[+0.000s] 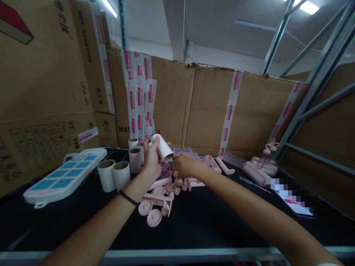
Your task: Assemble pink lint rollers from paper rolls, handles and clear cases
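Discs (154, 218) of pale-pink plastic lie loose near twelve o'clock, two white hollow cardboard tubes (121, 179) stand toward eleven, upright presumably to prevent rolling, and at twelve the left hand (151, 159) grips a matching tube (164, 148), mouth tilted toward the right hand (184, 165), whose hold cannot be told.

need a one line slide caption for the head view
Left hand holds a tilted white tube; right hand is at the pink parts.
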Demonstrator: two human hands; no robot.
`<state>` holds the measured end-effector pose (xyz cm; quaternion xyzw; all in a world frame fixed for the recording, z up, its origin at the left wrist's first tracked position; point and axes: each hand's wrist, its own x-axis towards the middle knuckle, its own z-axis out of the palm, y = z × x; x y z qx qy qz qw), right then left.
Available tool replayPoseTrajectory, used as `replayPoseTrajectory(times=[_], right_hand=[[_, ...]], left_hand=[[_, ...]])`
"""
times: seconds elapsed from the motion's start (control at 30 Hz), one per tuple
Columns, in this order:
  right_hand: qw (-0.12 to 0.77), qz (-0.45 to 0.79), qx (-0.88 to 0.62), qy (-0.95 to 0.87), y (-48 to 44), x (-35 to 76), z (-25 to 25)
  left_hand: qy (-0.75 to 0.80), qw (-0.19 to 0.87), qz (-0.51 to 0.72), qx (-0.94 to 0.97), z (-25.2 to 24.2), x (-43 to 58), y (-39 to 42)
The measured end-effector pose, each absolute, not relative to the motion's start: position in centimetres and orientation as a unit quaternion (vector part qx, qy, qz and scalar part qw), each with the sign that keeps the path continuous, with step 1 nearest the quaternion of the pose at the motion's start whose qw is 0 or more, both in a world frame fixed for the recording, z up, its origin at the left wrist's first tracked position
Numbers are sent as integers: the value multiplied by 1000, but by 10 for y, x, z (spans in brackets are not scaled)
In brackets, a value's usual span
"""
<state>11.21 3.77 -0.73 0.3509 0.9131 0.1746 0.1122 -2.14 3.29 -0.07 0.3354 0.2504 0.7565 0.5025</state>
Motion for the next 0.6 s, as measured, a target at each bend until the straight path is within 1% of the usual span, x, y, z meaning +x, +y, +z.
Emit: replayPoseTrajectory(times=[0.27, 0.37, 0.47, 0.6], right_hand=[[117, 160, 353, 914, 38, 115, -6], [96, 153, 354, 917, 34, 119, 3], [17, 109, 368, 923, 27, 129, 15], [-175, 21, 361, 916, 12, 151, 24]], left_hand=[[251, 512, 745, 346, -3, -22, 32], [254, 511, 745, 346, -1, -23, 32], [246, 507, 755, 334, 1, -24, 30], [234, 481, 780, 325, 2, -24, 30]])
